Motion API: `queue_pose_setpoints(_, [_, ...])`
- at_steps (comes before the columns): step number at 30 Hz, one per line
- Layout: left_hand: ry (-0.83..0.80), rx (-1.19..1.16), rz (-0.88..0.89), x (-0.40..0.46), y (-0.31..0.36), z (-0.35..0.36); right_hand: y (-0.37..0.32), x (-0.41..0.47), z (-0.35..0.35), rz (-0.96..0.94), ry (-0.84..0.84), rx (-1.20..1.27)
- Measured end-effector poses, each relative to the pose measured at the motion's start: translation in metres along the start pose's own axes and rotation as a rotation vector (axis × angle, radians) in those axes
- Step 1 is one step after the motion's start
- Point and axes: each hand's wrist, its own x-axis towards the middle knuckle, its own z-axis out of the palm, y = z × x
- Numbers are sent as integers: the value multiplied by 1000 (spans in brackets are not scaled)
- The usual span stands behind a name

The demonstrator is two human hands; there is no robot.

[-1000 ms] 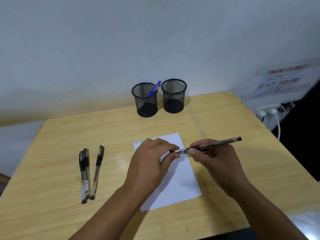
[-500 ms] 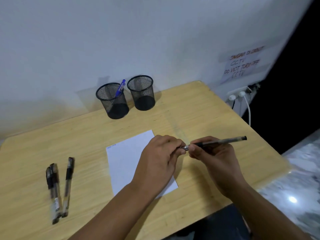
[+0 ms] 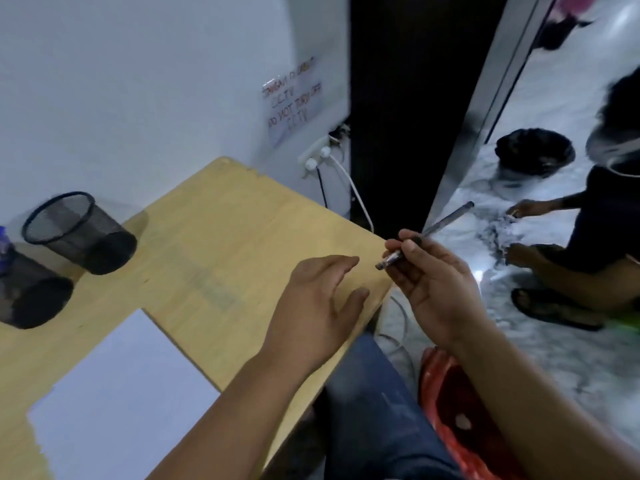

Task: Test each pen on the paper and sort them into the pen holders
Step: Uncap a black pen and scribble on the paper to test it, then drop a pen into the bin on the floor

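My right hand (image 3: 433,282) grips a dark pen (image 3: 446,220) past the table's right edge, its far end pointing up and to the right. My left hand (image 3: 318,303) hovers over the table's right corner, fingers spread, holding nothing. The white paper (image 3: 121,386) lies at the lower left. Two black mesh pen holders stand at the far left: the right one (image 3: 79,233) looks empty, the left one (image 3: 24,289) is cut by the frame edge with a blue pen (image 3: 2,240) barely showing. The other pens are out of view.
The wooden table (image 3: 221,237) ends just under my hands. Beyond it are my blue-jeaned knee (image 3: 374,403), a red object (image 3: 457,410) on the marble floor, a wall socket with cables (image 3: 318,157), and a crouching person (image 3: 595,237) near a black bowl (image 3: 533,154).
The view has swung sharply right, pushing holders and paper to the left. My left hand has let go of the pen tip and spread its fingers. My right hand has carried the pen off the table's edge.
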Motion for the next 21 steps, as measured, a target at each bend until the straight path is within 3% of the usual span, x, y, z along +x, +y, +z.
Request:
queue_pose_setpoints(6, [-213, 238, 268, 48, 16, 49, -2, 12, -103, -48, 303, -2])
queue_pose_setpoints(13, [-269, 338, 227, 51, 15, 63, 88, -4, -230, 324, 641, -224])
queue_pose_setpoints(17, [-267, 353, 215, 51, 16, 66, 125, -21, -263, 530, 715, -154])
queue_pose_setpoints(21, [-282, 355, 207, 52, 16, 66, 135, -22, -269, 541, 782, -33])
